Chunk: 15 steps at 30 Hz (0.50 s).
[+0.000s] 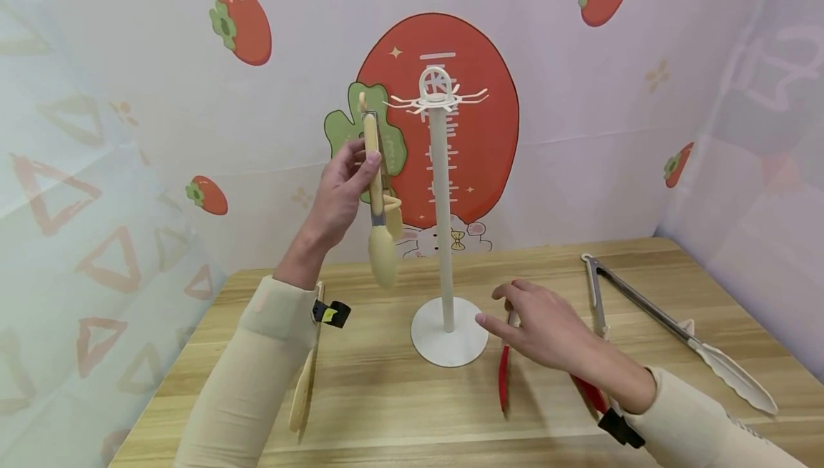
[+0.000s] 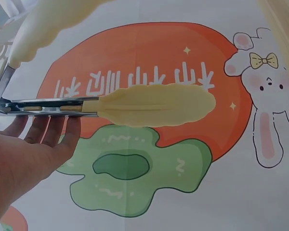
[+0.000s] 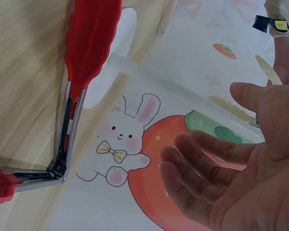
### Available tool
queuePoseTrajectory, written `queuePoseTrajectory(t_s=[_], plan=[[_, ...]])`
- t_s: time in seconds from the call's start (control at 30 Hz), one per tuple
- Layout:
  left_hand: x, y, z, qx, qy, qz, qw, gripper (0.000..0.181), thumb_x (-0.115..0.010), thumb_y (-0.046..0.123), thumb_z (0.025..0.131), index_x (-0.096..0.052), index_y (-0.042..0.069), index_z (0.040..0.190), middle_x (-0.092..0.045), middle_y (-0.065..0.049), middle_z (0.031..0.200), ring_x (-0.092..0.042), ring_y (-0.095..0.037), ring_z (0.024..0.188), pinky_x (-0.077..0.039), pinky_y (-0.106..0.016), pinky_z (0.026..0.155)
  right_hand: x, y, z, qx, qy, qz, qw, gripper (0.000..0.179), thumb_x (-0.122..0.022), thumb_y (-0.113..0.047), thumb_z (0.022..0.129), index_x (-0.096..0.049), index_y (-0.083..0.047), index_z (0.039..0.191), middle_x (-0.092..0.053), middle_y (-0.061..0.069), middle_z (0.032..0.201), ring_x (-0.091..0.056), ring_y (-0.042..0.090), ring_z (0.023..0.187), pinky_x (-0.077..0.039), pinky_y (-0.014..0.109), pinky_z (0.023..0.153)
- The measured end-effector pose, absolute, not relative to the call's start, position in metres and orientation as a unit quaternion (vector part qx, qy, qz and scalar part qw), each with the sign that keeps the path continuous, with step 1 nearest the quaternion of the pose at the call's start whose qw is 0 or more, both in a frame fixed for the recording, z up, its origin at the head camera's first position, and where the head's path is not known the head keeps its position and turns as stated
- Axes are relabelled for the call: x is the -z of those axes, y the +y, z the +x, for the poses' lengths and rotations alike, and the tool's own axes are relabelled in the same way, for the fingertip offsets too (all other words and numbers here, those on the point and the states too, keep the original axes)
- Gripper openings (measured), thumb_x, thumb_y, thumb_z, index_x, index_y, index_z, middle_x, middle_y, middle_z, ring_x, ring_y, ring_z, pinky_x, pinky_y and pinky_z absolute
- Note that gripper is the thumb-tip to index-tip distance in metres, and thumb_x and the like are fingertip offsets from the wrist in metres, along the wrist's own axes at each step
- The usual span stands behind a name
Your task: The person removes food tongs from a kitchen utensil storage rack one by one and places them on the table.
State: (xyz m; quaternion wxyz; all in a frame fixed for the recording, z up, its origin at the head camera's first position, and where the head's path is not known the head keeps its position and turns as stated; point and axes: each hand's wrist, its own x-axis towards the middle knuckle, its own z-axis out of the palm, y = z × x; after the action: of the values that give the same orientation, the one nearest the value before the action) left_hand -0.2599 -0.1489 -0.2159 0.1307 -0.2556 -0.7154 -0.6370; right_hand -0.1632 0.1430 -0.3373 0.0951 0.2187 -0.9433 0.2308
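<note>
In the head view, my left hand grips a pair of cream-headed tongs by the handle, held upright with the heads down, left of the white stand's post. The left wrist view shows the tongs' two arms spread apart, my left fingers along one metal arm. My right hand is held over the table right of the stand's round base, its fingers loosely bent and holding nothing. Beneath it lie red-headed tongs, partly hidden by the hand; the right wrist view shows them spread in a V.
White-headed tongs lie spread on the right of the wooden table. Another long cream utensil lies at the left, partly behind my sleeve. The stand's top has a ring of thin hooks. A printed cloth backdrop hangs behind.
</note>
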Motion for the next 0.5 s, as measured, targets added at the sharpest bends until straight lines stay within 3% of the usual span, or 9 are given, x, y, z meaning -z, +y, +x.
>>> queuePoseTrajectory(t_s=[0.2, 0.5], plan=[[0.225, -0.157, -0.259, 0.638, -0.720, -0.242, 0.127, 0.040, -0.051, 0.014, 0.107, -0.044, -0.007, 0.140, -0.052, -0.011, 0.116, -0.053, -0.019, 0.100, -0.050, -0.031, 0.091, 0.337, 0.142, -0.162, -0.237, -0.941, 0.222, 0.099, 0.042, -0.071, -0.047, 0.093, -0.071, -0.008, 0.111, -0.063, -0.004, 0.089, -0.061, 0.013, 0.075, -0.048, 0.032, 0.063], [0.240, -0.168, -0.254, 0.621, -0.743, -0.217, 0.124, 0.040, -0.054, 0.016, 0.105, -0.044, -0.007, 0.136, -0.051, -0.011, 0.116, -0.054, -0.019, 0.099, -0.052, -0.030, 0.089, 0.337, 0.143, -0.163, -0.242, -0.939, 0.223, 0.102, 0.035, -0.074, -0.041, 0.092, -0.072, -0.010, 0.109, -0.063, -0.004, 0.088, -0.059, 0.009, 0.076, -0.049, 0.032, 0.065]])
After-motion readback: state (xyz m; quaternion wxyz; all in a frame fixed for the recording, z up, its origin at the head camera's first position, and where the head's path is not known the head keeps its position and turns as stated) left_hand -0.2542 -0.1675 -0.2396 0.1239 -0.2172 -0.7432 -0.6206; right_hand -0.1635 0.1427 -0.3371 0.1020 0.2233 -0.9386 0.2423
